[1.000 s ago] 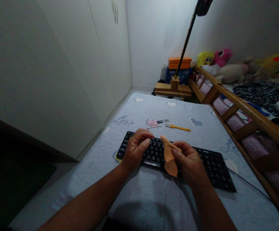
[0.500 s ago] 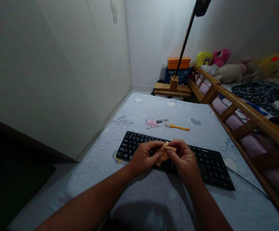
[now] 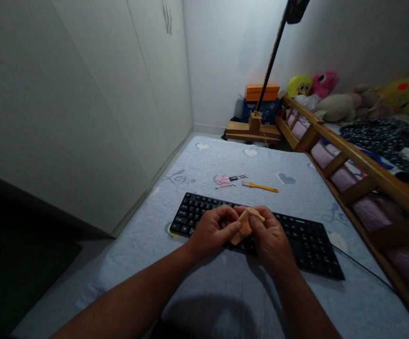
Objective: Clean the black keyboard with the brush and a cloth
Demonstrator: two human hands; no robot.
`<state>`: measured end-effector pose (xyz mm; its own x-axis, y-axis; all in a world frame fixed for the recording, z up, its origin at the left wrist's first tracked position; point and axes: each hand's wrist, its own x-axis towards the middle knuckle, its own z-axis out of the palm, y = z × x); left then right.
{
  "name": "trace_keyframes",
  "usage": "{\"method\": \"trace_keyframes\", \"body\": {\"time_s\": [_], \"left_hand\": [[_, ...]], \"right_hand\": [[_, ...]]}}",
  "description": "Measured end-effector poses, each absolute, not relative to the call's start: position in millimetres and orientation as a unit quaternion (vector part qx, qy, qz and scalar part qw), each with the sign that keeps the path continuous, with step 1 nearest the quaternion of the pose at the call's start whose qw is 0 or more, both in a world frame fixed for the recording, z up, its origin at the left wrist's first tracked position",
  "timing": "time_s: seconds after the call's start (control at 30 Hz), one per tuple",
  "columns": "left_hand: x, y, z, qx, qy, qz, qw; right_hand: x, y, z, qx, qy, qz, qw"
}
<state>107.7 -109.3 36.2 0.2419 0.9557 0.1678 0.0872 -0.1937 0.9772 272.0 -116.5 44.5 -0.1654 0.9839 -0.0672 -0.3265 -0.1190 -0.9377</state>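
Over the middle of a black keyboard (image 3: 315, 245), a small orange cloth (image 3: 244, 227) is bunched between my two hands. My left hand (image 3: 214, 230) pinches the cloth's left edge between thumb and fingers. On the other side, my right hand (image 3: 272, 238) grips the folded upper part, its thumb pressed on top. Some keys under the hands are hidden. Beyond the keyboard lie a brush with a yellow handle (image 3: 263, 188), a slim tool with a black collar and metal tip (image 3: 234, 178), and a thin whitish stick (image 3: 225, 186).
A pale blue cloth with hearts (image 3: 190, 162) covers the surface under the keyboard. The keyboard's cable (image 3: 363, 265) runs right toward a wooden bed rail (image 3: 352, 162). White cabinet doors (image 3: 119, 94) stand at left; a wooden stand (image 3: 253, 126) with a black pole is at the back.
The orange cloth is turned and spread a little more between my fingers, showing more of its face. My right thumb has shifted onto its upper fold. The keyboard and tools stay put.
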Motion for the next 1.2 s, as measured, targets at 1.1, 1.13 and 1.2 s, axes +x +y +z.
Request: {"method": "trace_keyframes", "body": {"time_s": [1.1,1.13,1.2], "left_hand": [[79,-94,56,0.677,0.457,0.561,0.132],[75,-91,61,0.677,0.456,0.564,0.127],[65,-84,70,0.68,0.455,0.564,0.115]], "right_hand": [[281,-113,48,-0.42,-0.39,0.67,0.471],[283,-112,48,-0.421,-0.397,0.669,0.467],[287,-110,48,-0.429,-0.411,0.662,0.456]]}}
